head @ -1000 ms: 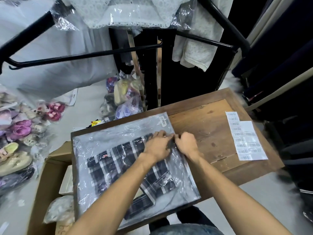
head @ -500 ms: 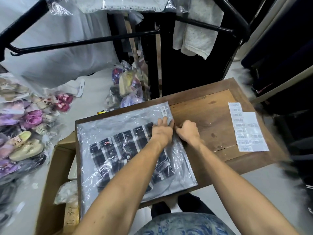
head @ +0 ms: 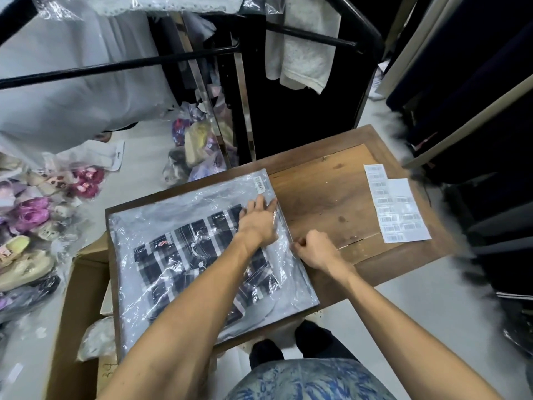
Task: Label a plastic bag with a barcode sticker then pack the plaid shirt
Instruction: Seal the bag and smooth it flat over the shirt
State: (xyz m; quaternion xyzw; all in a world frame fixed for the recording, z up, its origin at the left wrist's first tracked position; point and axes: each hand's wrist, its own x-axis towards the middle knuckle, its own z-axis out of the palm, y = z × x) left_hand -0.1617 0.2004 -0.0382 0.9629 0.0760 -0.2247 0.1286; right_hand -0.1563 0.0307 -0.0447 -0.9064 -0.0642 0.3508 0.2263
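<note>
Clothes racks and bagged shoes (head: 31, 223) crowd the floor around a wooden table (head: 331, 192), where a clear plastic bag (head: 173, 215) lies flat with the plaid shirt (head: 184, 255) inside and a barcode sticker (head: 259, 183) on its far corner. A sheet of barcode labels (head: 399, 206) lies well apart near the table's right edge. The left hand (head: 259, 223) presses flat, fingers spread, on the bag's right side, while the right hand (head: 314, 249) is curled closed at the bag's edge, pinching it.

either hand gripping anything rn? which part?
Right hand pinches the clear plastic bag at its right edge; left hand presses flat on it, gripping nothing.
</note>
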